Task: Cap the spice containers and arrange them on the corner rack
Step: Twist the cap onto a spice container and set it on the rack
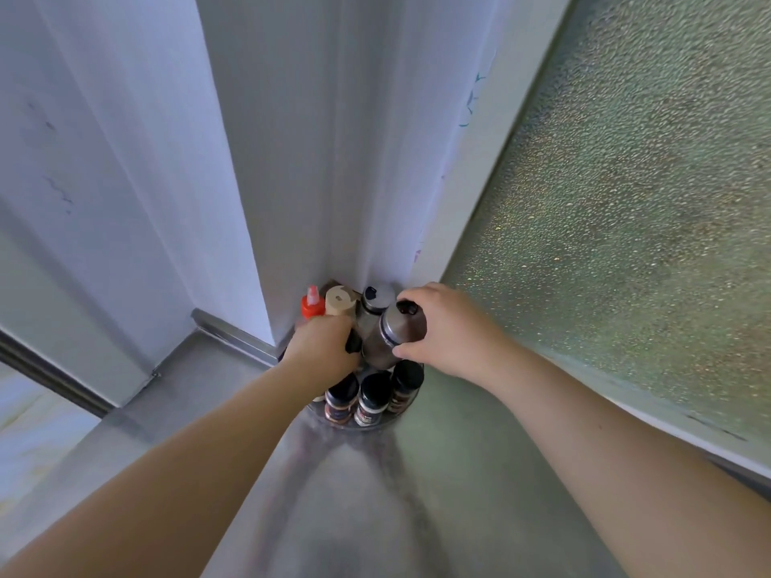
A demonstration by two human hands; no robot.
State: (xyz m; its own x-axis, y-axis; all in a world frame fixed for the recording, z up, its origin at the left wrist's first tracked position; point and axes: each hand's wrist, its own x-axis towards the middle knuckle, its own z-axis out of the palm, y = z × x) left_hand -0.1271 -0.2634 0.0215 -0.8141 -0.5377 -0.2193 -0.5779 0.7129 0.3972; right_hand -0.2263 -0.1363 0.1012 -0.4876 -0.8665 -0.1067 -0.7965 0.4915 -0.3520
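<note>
On the corner rack [377,425], steel shaker [394,333] tilted between hands: right hand [448,327] gripping its cap end, left hand [323,348] closed around its base. Three black-capped jars [369,400] in front, red-capped bottle [313,308] behind.

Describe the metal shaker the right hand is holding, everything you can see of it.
The metal shaker is a brushed steel cylinder with a dark band around its upper part and a black fitting on its top. It tilts, top leaning right. The right hand grips its upper end, thumb below, fingers over the top; the left hand touches its lower left side. It sits over the corner rack, behind three black-capped jars.
</note>
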